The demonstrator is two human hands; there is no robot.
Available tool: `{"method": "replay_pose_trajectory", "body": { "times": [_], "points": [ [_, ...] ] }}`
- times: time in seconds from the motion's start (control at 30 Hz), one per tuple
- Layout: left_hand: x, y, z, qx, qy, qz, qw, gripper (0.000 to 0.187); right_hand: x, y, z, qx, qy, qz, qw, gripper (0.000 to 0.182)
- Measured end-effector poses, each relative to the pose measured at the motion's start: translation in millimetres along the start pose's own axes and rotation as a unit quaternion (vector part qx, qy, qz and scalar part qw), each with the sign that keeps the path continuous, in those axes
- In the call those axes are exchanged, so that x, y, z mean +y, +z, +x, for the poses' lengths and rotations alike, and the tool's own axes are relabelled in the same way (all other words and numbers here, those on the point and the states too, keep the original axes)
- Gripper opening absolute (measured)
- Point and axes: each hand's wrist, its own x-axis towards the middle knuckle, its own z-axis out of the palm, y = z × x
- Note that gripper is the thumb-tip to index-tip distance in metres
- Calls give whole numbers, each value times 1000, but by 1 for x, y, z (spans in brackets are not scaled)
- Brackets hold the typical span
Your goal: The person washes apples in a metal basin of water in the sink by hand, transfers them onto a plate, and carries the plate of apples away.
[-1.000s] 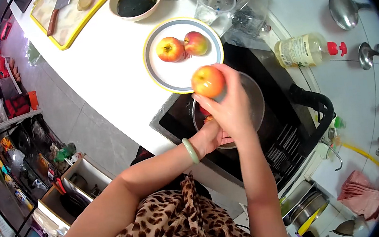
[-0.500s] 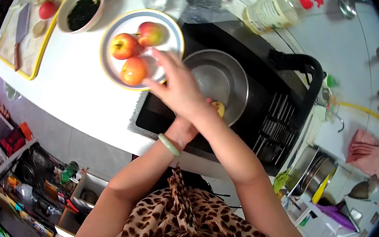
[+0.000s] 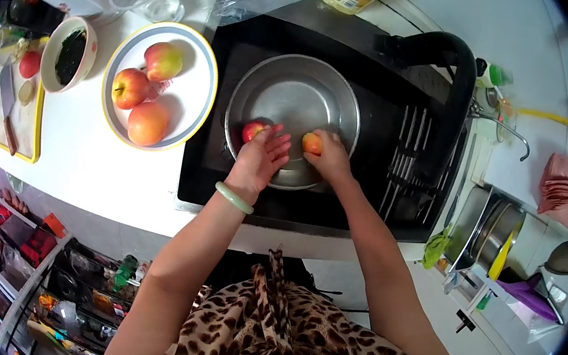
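In the round metal pan (image 3: pixel 305 90) set in the black sink (image 3: pixel 229 51), we have both hands at work over two apples. Three more are already on the blue-rimmed plate (image 3: pixel 192 107) to the left: a red-and-green one (image 3: pixel 163 61), a red-orange one (image 3: pixel 130 88) and a paler orange one (image 3: pixel 148 124) nearest us. With those set out there, we judge that the work in hand now lies with the pair in the pan. Our right hand (image 3: pixel 332 161) is partly closed, its thumb and fingers curled around the orange-red apple (image 3: pixel 312 143), which sits at the fingertips, on the side towards our other hand. Our left hand (image 3: pixel 262 160), with the pale green bangle (image 3: pixel 234 198) at its wrist, is open, palm turned up and fingers loosely spread towards the middle of the pan; we see nothing resting in it. The deep red apple (image 3: pixel 252 131) lies just beyond those fingers, by the pan's left wall, partly hidden; whether they touch it, we cannot tell.
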Motion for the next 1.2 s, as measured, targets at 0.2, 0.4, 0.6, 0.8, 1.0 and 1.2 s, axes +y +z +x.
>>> {"method": "replay_pose_trajectory", "body": {
  "times": [0.2, 0.4, 0.6, 0.8, 1.0, 1.2],
  "points": [
    [-7, 12, 14, -66, -105, -1, 992, 40, -42, -42, -20, -56, -129, 223, 965, 56],
    [9, 6, 1, 28, 13, -16, 999, 35, -3, -24, 65, 77, 84, 520, 847, 32],
    [21, -4, 9, 55, 87, -106, 989, 33, 23, 38, 77, -139, 152, 778, 593, 31],
    [3, 25, 8, -61, 41, -126, 989, 29, -71, -40, -21, 135, -209, 239, 939, 32],
    [-4, 63, -30, -139, -55, -16, 989, 38, -58, -44, -13, -2, -66, 574, 816, 31],
    [-32, 60, -31, -124, -52, -54, 989, 38, -50, -53, -39, 8, -31, 458, 888, 31]
  ]
}}
